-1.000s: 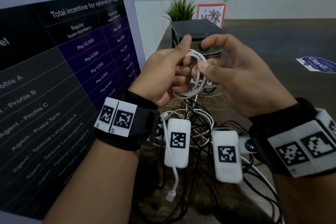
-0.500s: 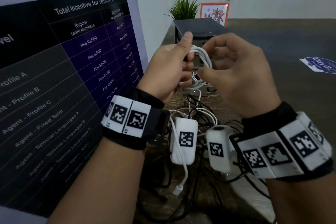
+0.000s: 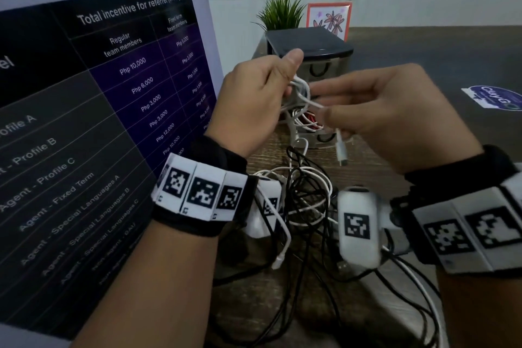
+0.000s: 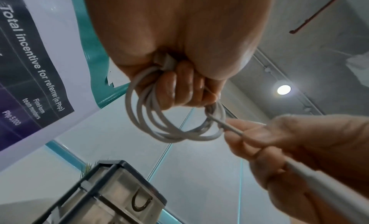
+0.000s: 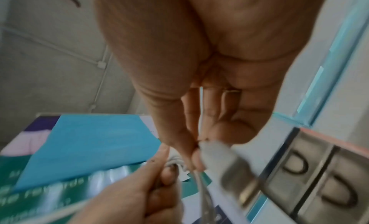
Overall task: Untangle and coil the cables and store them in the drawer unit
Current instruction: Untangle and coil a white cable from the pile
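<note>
My left hand (image 3: 271, 85) grips a white cable wound into a small coil (image 4: 175, 121), held up in front of the drawer unit (image 3: 310, 59). My right hand (image 3: 336, 118) pinches the same cable's free end just right of the coil (image 3: 300, 93); its plug (image 3: 341, 150) hangs below my fingers and shows blurred in the right wrist view (image 5: 223, 158). A tangle of black and white cables (image 3: 305, 198) lies on the table beneath both hands.
A large printed board (image 3: 99, 121) stands close on the left. Behind the drawer unit are a small plant (image 3: 282, 13) and a framed flower picture (image 3: 329, 18). Two white tagged boxes (image 3: 357, 226) lie among the cables. A blue sticker (image 3: 493, 97) is at far right.
My right hand has pulled the cable's end out to the right of the coil, and its plug now hangs free. Both hands have shifted slightly right.
</note>
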A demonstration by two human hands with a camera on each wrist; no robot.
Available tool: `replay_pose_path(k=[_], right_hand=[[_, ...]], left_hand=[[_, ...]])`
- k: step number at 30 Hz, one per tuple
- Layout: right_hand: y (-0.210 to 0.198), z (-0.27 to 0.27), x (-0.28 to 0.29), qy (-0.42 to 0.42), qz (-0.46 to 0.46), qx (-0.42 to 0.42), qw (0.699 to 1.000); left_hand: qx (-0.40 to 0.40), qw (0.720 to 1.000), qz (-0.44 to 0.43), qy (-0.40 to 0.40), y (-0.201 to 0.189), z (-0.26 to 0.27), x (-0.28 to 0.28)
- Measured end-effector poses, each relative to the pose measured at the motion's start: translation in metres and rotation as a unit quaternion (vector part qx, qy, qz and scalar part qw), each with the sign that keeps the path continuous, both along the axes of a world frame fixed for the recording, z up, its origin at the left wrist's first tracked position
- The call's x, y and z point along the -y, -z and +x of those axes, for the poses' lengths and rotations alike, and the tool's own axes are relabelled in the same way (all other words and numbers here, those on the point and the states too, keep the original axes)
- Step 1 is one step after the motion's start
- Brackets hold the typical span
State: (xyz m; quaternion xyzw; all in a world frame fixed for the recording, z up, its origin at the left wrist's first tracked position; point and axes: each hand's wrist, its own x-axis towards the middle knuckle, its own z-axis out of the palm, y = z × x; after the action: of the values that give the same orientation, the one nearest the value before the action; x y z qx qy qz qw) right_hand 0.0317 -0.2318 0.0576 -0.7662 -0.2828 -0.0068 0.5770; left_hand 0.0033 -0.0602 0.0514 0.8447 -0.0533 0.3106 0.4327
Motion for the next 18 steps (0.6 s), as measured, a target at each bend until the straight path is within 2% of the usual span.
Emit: replay_pose_path(k=[1, 3, 5, 8, 10, 12, 15, 18], right_hand=[[0.001, 0.002, 0.001, 0.022, -0.013, 0.017, 1.000], [0.003, 0.004, 0.000, 0.084, -0.035, 0.072, 0.993], [0.006, 0.003, -0.004, 0.119, -0.011, 0.101, 0.988], [0.012, 0.004, -0.013, 0.125, 0.064, 0.101, 0.985], [0.017, 0.006, -0.019, 0.118, 0.098, 0.081, 0.985], [0.020, 0.005, -0.024, 0.096, 0.138, 0.042, 0.985], [0.017, -0.001, -0.029, 0.043, 0.198, -0.037, 0.979], [0.010, -0.006, -0.029, 0.008, 0.241, -0.100, 0.965]], left_hand=[[-0.003, 1.000, -0.027, 0.005, 0.000, 0.000, -0.001], [-0.029, 0.986, -0.161, 0.037, -0.002, -0.001, 0.000], [-0.067, 0.938, -0.325, 0.101, -0.005, -0.002, 0.004], [-0.112, 0.859, -0.471, 0.167, -0.006, 0.000, 0.008], [-0.130, 0.815, -0.529, 0.198, -0.005, 0.002, 0.008], [-0.140, 0.783, -0.565, 0.217, -0.004, 0.004, 0.007], [-0.147, 0.758, -0.591, 0.234, -0.002, 0.006, 0.007], [-0.146, 0.750, -0.603, 0.227, -0.003, 0.006, 0.006]])
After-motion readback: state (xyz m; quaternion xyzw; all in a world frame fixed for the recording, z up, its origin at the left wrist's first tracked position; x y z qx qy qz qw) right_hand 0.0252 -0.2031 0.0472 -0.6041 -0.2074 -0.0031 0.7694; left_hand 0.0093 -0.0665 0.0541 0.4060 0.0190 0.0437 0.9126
